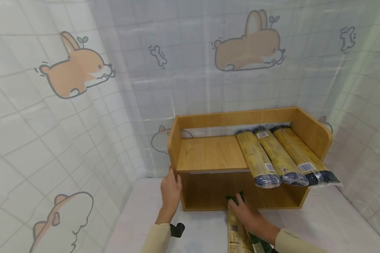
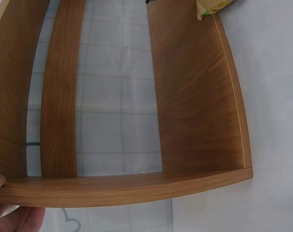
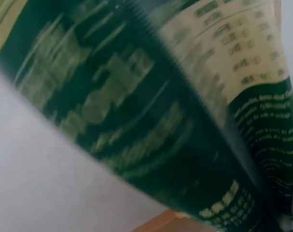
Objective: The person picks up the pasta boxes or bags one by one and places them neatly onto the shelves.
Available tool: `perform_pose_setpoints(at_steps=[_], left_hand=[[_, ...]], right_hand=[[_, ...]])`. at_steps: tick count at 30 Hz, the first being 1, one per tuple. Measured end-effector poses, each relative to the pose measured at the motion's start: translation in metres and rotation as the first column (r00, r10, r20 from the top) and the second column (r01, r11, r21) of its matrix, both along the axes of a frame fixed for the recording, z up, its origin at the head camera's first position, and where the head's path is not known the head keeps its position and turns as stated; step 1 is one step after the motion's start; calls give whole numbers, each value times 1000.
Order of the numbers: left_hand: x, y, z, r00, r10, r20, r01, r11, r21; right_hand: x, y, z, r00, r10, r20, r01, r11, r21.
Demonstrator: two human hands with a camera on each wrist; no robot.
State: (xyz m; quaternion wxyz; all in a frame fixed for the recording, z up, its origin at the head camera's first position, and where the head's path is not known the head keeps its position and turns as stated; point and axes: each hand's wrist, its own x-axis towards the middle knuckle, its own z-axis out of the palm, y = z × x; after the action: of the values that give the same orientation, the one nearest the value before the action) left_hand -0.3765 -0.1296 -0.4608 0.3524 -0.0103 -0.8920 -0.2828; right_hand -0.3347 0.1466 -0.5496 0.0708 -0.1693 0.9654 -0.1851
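A two-tier wooden shelf [image 1: 212,151] stands on the table. My left hand [image 1: 171,188] grips the edge of its left side panel; in the left wrist view, fingertips [image 2: 28,220] and thumb lie on opposite faces of the wood. My right hand [image 1: 247,216] pinches the green top end of a long green-and-yellow plastic packet [image 1: 237,233], just in front of the lower compartment. Printed green film [image 3: 122,106] and a cream panel fill the right wrist view, blurred. Whether this is one packet or two together, I cannot tell.
Three long yellow packets with dark ends, a left one [image 1: 256,158], a middle one [image 1: 282,158] and a right one [image 1: 304,154], lie on the upper shelf and overhang its front. Behind the shelf hangs a patterned sheet [image 1: 190,84]. White cloth [image 1: 133,218] covers the table.
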Motion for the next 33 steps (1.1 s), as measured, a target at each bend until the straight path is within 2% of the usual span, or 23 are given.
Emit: perform_pose_setpoints(at_steps=[1, 2, 3, 4, 7, 8, 10, 12, 14, 17, 21, 23, 25, 27, 31, 33], left_hand=[[0, 0, 0, 1000, 0, -1, 0, 1000, 0], [1, -1, 0, 1000, -2, 2, 2, 1000, -1], [1, -1, 0, 1000, -5, 2, 5, 1000, -2], [1, -1, 0, 1000, -5, 1, 5, 1000, -6], [0, 0, -1, 1000, -13, -3, 12, 1000, -6], [0, 0, -1, 1000, -13, -4, 13, 1000, -5], [0, 0, -1, 1000, -13, -6, 13, 1000, -3], [0, 0, 0, 1000, -14, -7, 14, 1000, -3], [0, 0, 0, 1000, -8, -4, 8, 1000, -8], [0, 1, 2, 1000, -1, -1, 1, 1000, -10], [0, 2, 3, 1000, -1, 3, 1, 1000, -5], [0, 2, 3, 1000, -3, 3, 3, 1000, -6], [0, 2, 3, 1000, -7, -3, 7, 1000, -8], [0, 1, 1, 1000, -4, -11, 4, 1000, -13], [0, 0, 0, 1000, -1, -17, 1, 1000, -16], [0, 0, 0, 1000, 1, -14, -1, 1000, -15]], right_hand=[[1, -3, 0, 995, 75, -64, -69, 993, 94], [3, -5, 0, 965, 194, -176, -155, 964, 215], [5, -7, 0, 911, 303, -278, -206, 921, 330], [8, -8, -1, 873, 369, -320, -237, 893, 383], [12, -11, -4, 762, 526, -377, -335, 819, 466], [13, -12, -6, 735, 559, -384, -368, 804, 467], [14, -12, -10, 687, 608, -398, -409, 776, 480], [14, -10, -12, 666, 633, -395, -434, 759, 485], [13, -7, -14, 660, 640, -394, -443, 755, 484], [11, -2, -16, 671, 636, -381, -455, 759, 466], [11, 5, -21, 654, 626, -426, -438, 771, 462], [13, 9, -25, 644, 611, -460, -422, 786, 452], [17, 12, -30, 651, 581, -489, -412, 811, 415], [21, 15, -35, 665, 542, -515, -402, 840, 365], [30, 21, -43, 713, 471, -519, -372, 882, 290], [34, 23, -44, 771, 429, -470, -338, 902, 269]])
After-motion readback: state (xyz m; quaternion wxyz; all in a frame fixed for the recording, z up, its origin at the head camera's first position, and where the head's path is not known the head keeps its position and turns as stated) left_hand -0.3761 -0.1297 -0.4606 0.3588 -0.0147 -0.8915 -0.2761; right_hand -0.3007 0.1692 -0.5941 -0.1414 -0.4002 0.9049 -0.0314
